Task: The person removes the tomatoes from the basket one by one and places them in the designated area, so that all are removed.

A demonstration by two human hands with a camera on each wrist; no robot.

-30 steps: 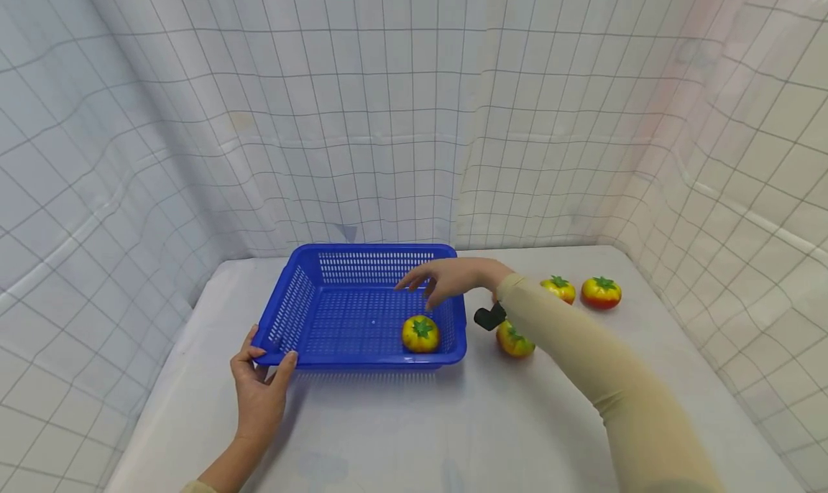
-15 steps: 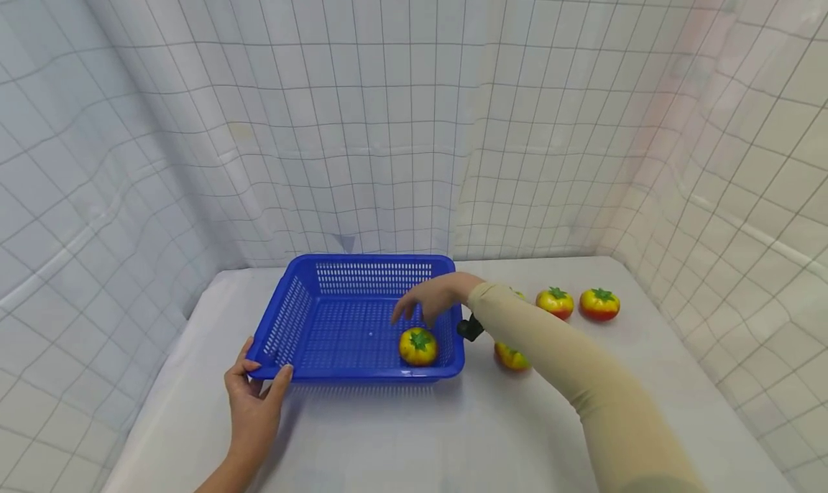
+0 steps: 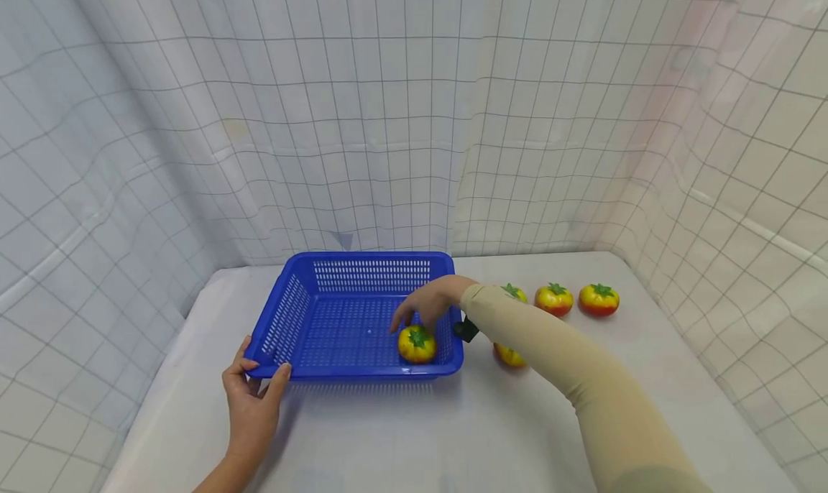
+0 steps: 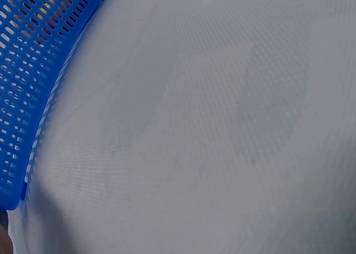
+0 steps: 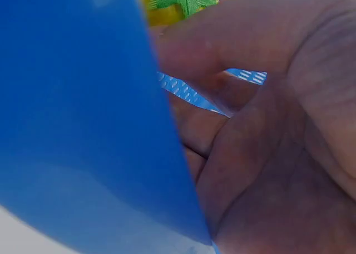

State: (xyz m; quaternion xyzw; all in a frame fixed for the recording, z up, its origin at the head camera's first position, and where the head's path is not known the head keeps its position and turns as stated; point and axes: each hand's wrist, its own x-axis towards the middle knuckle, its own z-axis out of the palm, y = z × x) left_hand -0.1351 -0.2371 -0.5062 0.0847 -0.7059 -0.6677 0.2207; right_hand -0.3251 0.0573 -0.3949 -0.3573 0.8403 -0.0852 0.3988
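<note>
My left hand [image 3: 250, 407] grips the near left corner of a blue plastic basket [image 3: 362, 373], thumb on the near side and fingers at the left rim. In the right wrist view the basket's blue wall [image 5: 83, 98] hides part of my right hand [image 5: 267, 115]. Inside the basket, near its right front corner, lies a yellow artificial tomato [image 3: 417, 345] with green leaves. My right hand [image 3: 430, 300] reaches over the right rim, bent fingers pointing down just behind the tomato. Nothing shows between thumb and fingers in the right wrist view; the tomato [image 5: 172, 6] lies beyond the thumb.
Right of the basket, several more red-yellow tomatoes lie on the white table [image 3: 362, 435]: a far right tomato [image 3: 599, 300], a tomato beside it [image 3: 554, 300] and two partly behind the sleeve. White gridded sheeting [image 3: 388, 119] encloses the back and sides.
My right hand has lowered into the basket, from above the tomato to close behind it. The left hand keeps its hold on the corner. The camera view has shifted slightly.
</note>
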